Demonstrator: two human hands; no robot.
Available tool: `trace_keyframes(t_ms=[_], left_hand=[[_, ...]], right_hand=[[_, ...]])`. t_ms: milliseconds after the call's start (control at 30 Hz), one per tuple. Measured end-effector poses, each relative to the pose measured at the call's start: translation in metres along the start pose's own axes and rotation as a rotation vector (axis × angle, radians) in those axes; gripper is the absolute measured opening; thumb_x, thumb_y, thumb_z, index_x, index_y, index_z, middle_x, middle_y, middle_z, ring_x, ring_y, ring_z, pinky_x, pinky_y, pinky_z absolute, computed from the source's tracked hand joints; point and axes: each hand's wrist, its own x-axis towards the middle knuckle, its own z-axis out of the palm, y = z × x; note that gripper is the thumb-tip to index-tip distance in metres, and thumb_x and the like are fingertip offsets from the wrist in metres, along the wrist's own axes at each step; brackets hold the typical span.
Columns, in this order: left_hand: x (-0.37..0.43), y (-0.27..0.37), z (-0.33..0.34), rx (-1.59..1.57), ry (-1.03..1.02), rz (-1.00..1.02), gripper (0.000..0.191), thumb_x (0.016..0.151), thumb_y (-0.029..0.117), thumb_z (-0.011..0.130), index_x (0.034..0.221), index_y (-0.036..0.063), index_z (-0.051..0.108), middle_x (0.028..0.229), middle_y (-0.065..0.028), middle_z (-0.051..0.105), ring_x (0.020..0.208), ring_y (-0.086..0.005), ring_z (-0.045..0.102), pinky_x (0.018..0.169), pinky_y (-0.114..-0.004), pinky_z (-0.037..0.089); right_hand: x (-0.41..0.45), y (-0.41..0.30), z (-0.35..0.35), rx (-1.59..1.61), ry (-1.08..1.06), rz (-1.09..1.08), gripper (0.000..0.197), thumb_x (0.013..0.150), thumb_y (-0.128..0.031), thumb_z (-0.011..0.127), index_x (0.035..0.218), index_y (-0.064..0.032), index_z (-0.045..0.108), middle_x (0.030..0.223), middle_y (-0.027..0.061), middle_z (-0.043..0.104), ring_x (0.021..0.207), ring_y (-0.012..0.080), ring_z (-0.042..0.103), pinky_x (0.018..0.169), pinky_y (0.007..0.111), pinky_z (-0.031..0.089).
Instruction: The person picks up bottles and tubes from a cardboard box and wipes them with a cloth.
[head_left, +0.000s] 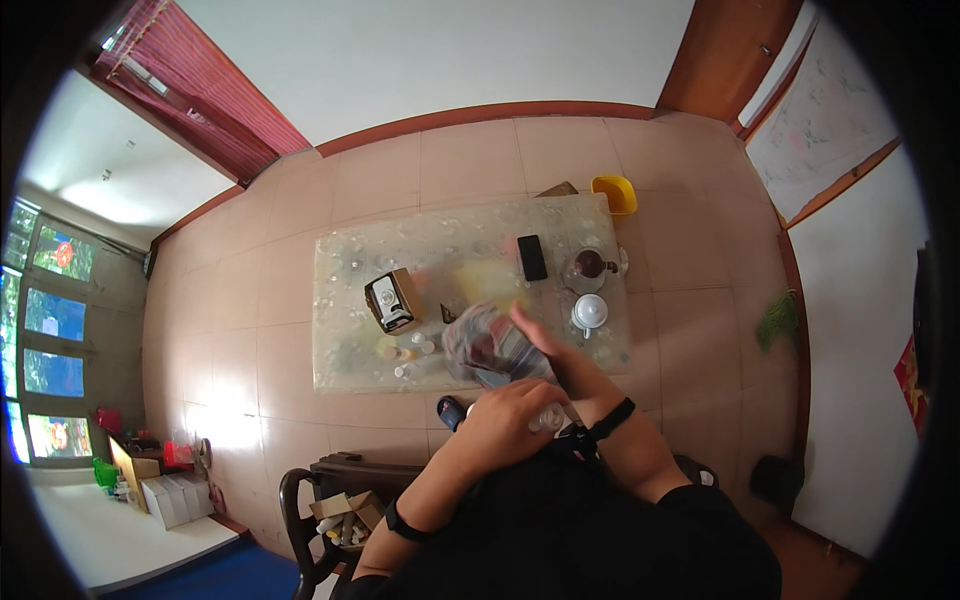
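Both hands are in front of my dark shirt, near the front edge of the low table (345, 300) under its clear patterned cover. My left hand (506, 420) is curled around a small clear container (547, 418), possibly a bottle, partly hidden by its fingers. Just beyond it my right hand (541, 337) holds a crumpled, clear plastic bag (491, 349) against the palm, thumb raised. Motion blurs the bag, and its contents are not distinct. Several small bottles (403, 353) with pale caps are on the table left of the bag, beside a small dark triangular object (448, 313).
A cardboard box (405, 300) holding a white item, a black phone (532, 257), a dark-lidded glass pot (590, 264) and a white lidded mug (590, 311) rest on the table. A yellow bin (615, 195) stands beyond. Left of me, a wooden chair (296, 495) bears an open carton (367, 510).
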Motion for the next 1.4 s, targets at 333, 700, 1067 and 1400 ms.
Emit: trace_keyframes(t_ms=[333,700,1067,1400], left_hand=[[-0.022,-0.008,-0.006,0.014,0.294,-0.071,0.038,0.065,0.002,0.077,0.099,0.0094,0.063,0.093,-0.0099,0.066,0.087,-0.0353,0.066,0.072,-0.042,0.054],[-0.036,-0.016,-0.007,0.083,0.406,-0.216,0.028,0.074,0.002,0.076,0.098,0.0069,0.062,0.09,-0.0124,0.066,0.085,-0.0352,0.066,0.074,-0.04,0.053],[-0.039,-0.04,0.001,0.081,0.495,-0.38,0.035,0.07,0.006,0.075,0.102,0.0102,0.062,0.096,-0.0137,0.067,0.09,-0.0373,0.065,0.076,-0.042,0.053],[-0.025,-0.014,-0.008,0.106,0.519,-0.23,0.032,0.071,0.003,0.075,0.1,0.008,0.061,0.091,-0.014,0.067,0.086,-0.0365,0.066,0.073,-0.04,0.053]], right_hand=[[-0.033,-0.017,-0.002,0.436,-0.056,-0.474,0.053,0.101,-0.032,0.031,0.137,0.0007,0.051,0.142,0.0158,0.055,0.127,0.0337,0.055,0.113,0.048,0.038],[-0.046,-0.034,-0.009,-0.742,0.558,-0.53,0.028,0.096,-0.027,0.057,0.1,-0.0017,0.067,0.096,0.0087,0.07,0.092,0.027,0.065,0.084,0.035,0.047],[-0.047,-0.009,-0.056,-1.626,0.83,-0.112,0.058,0.101,-0.046,0.042,0.087,0.0036,0.07,0.089,0.029,0.068,0.09,0.0463,0.065,0.082,0.052,0.051],[-0.075,-0.063,0.004,-0.016,0.012,-0.837,0.058,0.105,-0.048,0.034,0.138,-0.003,0.051,0.136,0.0136,0.058,0.124,0.0252,0.057,0.107,0.04,0.043]])
